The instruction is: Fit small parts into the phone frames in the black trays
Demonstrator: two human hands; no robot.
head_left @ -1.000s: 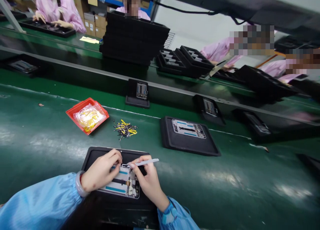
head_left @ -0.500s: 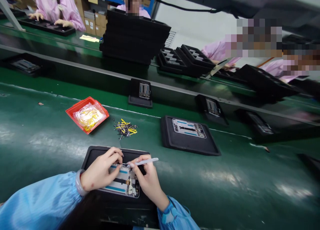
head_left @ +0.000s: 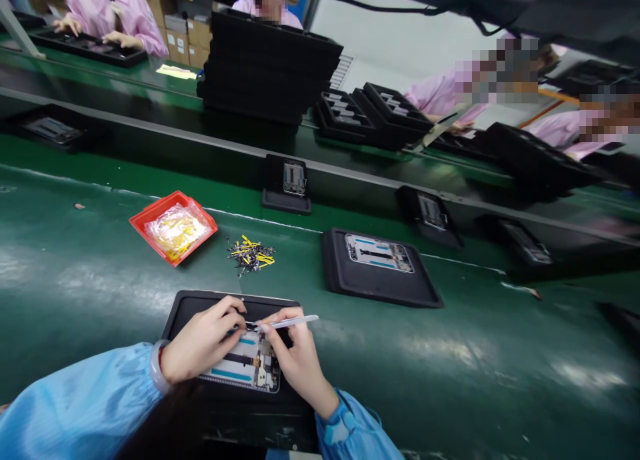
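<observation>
In the head view, white tweezers (head_left: 290,323) are pinched in the right hand (head_left: 300,365), with their tips held at the top edge of a phone frame (head_left: 247,365). The left hand (head_left: 203,343) is curled over that edge, its grip hidden. The frame is laid in a black tray (head_left: 187,313) on a green belt (head_left: 85,300).

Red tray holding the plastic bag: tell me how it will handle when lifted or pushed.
The red tray looks like thin, shallow plastic, so it is probably light and fairly stiff. The clear bag of yellow parts lies loose inside and may slide if the tray tilts. Low and wide on the glossy green surface, the tray would likely slide rather than tip.
</observation>
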